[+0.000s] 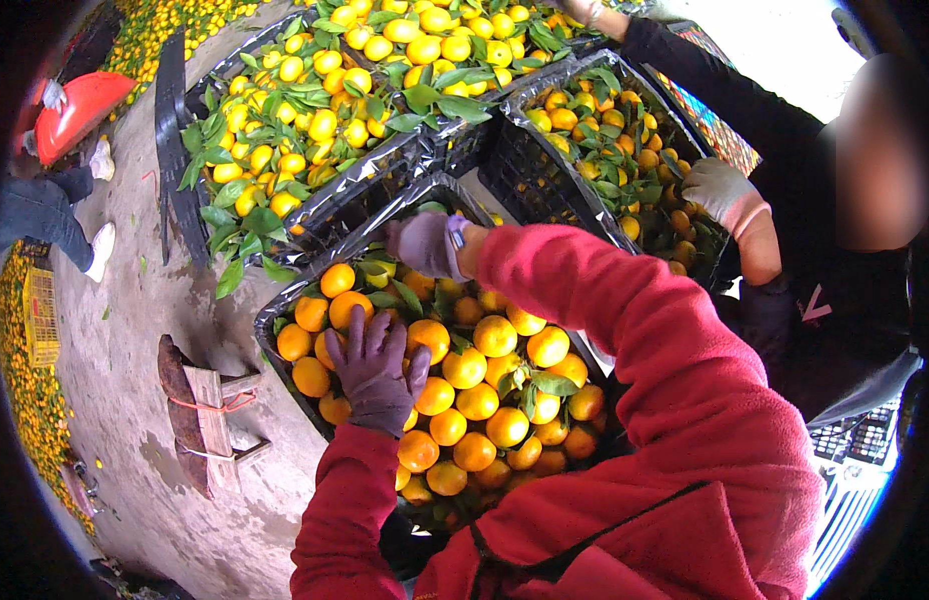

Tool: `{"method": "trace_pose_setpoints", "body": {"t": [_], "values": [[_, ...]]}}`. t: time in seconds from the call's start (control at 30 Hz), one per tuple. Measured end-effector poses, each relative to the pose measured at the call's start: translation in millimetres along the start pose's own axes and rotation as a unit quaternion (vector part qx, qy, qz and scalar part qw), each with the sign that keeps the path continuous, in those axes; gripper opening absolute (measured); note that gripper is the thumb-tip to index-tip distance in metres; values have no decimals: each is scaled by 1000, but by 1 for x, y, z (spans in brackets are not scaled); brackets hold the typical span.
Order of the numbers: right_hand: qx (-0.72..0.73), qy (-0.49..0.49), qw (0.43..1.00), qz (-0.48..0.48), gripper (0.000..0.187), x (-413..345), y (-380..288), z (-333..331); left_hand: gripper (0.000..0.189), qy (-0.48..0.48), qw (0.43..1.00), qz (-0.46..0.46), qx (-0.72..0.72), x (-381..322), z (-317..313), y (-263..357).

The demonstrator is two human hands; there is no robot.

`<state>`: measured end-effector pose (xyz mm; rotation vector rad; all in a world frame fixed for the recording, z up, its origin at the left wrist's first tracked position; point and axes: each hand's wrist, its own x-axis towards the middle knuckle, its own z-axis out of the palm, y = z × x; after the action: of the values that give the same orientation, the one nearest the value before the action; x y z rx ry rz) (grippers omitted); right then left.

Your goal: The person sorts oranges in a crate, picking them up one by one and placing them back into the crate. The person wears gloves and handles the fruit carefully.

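My left hand, in a dark purple glove, lies with fingers spread over orange mandarins. The fruit fills a black plastic crate in front of me, with a few green leaves among it. My right hand wears a paler purple glove and reaches to the far end of this crate. Its fingers point down and left, near the crate's rim. They are partly hidden, so whether they hold anything does not show.
Beyond stand black crates of leafy yellow mandarins. A co-worker's gloved hand reaches over another mandarin crate at right. On the concrete floor at left is a small wooden stool. Another person holds a red basin.
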<state>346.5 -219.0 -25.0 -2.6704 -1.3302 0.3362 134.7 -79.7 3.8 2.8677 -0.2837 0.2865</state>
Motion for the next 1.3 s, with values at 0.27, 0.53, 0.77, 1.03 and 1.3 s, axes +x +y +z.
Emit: {"method": "trace_pose_setpoints", "body": {"t": [0.27, 0.53, 0.77, 1.03, 1.3], "values": [[-5, 143, 987, 74, 29, 140, 20, -115, 42, 18, 1000, 21, 4, 4, -7, 2], [2, 43, 991, 125, 46, 210, 55, -71, 46, -31, 999, 1, -8, 3, -11, 3], [192, 227, 950, -95, 62, 159, 59, -105, 44, -35, 999, -4, -4, 6, -15, 6], [-47, 189, 914, 356, 41, 143, 236, -122, 47, -56, 998, -24, -23, 5, -15, 6], [26, 145, 931, 333, 50, 162, 241, -123, 48, -84, 996, -37, -10, 3, -13, 7]]}}
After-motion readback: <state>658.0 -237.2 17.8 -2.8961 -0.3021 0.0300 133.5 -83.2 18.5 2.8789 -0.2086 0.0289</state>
